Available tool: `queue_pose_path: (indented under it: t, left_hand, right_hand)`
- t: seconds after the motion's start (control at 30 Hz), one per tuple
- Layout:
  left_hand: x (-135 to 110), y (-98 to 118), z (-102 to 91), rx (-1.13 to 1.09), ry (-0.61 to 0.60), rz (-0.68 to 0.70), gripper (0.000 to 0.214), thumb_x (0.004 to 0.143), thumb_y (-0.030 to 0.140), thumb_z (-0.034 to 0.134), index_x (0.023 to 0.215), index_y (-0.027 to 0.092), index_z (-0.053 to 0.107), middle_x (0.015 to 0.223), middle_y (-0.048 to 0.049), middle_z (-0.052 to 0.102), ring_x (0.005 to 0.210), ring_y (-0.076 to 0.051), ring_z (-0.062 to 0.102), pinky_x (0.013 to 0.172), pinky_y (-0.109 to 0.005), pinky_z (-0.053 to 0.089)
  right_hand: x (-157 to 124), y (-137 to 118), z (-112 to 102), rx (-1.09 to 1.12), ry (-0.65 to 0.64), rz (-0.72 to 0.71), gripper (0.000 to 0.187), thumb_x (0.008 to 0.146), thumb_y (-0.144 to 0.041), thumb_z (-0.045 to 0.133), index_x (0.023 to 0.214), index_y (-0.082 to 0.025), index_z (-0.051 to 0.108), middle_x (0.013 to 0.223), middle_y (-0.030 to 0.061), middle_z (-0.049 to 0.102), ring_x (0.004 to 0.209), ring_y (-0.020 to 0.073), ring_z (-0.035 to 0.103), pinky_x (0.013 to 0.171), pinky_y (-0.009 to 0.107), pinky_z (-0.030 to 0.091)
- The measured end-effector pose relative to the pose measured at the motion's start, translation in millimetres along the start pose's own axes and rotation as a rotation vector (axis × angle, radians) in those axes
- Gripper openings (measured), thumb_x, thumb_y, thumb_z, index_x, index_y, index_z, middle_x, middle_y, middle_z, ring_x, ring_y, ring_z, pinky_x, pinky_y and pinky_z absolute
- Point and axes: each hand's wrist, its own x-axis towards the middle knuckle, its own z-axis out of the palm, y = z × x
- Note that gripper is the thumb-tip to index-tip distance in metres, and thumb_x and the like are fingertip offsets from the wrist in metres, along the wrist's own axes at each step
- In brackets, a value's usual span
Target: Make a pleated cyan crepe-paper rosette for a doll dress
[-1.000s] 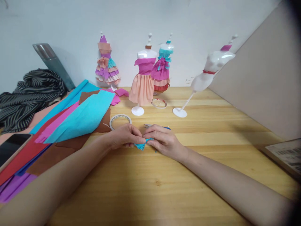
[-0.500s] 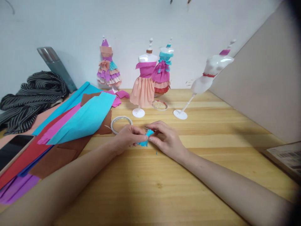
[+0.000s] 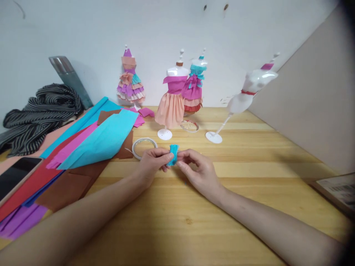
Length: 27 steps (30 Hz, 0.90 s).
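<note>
A small pleated piece of turquoise crepe paper (image 3: 174, 150) stands nearly upright above the table, gathered into narrow folds. Its left side is pinched between the thumb and fingers of my left hand (image 3: 152, 162). My right hand (image 3: 199, 170) has its thumb and curled fingers at the paper's right edge, gripping it there. Just behind my left hand lies a roll of white tape (image 3: 133, 148) with a loose end sticking out. A tiny turquoise scrap (image 3: 185, 183) is on the wood below my hands.
Crepe paper sheets (image 3: 102, 140) in several colours cover the left, with a phone (image 3: 19, 175) and striped cloth (image 3: 41, 107). Paper-dressed mannequins (image 3: 172, 107) and a leaning bare mannequin (image 3: 240, 101) stand behind. A clear tape ring (image 3: 190, 126) lies between. A bottle (image 3: 70, 79) leans against the wall.
The turquoise paper has turned from a slanted fan shape to an upright narrow strip. My right hand has shifted slightly lower and right, and the view has tilted a little.
</note>
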Motion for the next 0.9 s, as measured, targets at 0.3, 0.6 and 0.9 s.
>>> queue_pose_path:
  t: [0.3, 0.6, 0.9]
  left_hand:
    - [-6.6, -0.9, 9.0, -0.029, 0.028, -0.041, 0.023, 0.057, 0.036, 0.078, 0.063, 0.014, 0.073, 0.055, 0.0014, 0.063, 0.051, -0.006, 0.052, 0.056, -0.019, 0.047]
    - [-5.8, -5.2, 10.5, -0.005, 0.066, -0.051, 0.02, 0.059, 0.033, 0.078, 0.063, 0.014, 0.073, 0.061, -0.0004, 0.067, 0.058, -0.01, 0.059, 0.063, -0.023, 0.053]
    - [-6.8, -7.9, 11.2, 0.053, 0.097, -0.041, 0.021, 0.061, 0.034, 0.076, 0.06, 0.014, 0.072, 0.056, -0.0003, 0.065, 0.056, -0.01, 0.058, 0.061, -0.021, 0.051]
  right_hand:
    - [-0.8, 2.9, -0.3, -0.15, 0.042, -0.087, 0.006, 0.085, -0.018, 0.058, 0.08, -0.019, 0.063, 0.068, 0.0016, 0.065, 0.059, 0.014, 0.059, 0.057, 0.027, 0.05]
    - [0.7, 5.3, -1.8, -0.227, -0.002, -0.256, 0.012, 0.088, -0.013, 0.054, 0.084, -0.02, 0.064, 0.072, 0.004, 0.068, 0.061, 0.0147, 0.063, 0.057, 0.025, 0.051]
    - [1.5, 5.4, -1.8, -0.314, -0.056, -0.295, 0.019, 0.089, -0.014, 0.051, 0.072, -0.019, 0.059, 0.066, 0.0028, 0.064, 0.057, 0.0131, 0.058, 0.056, 0.024, 0.047]
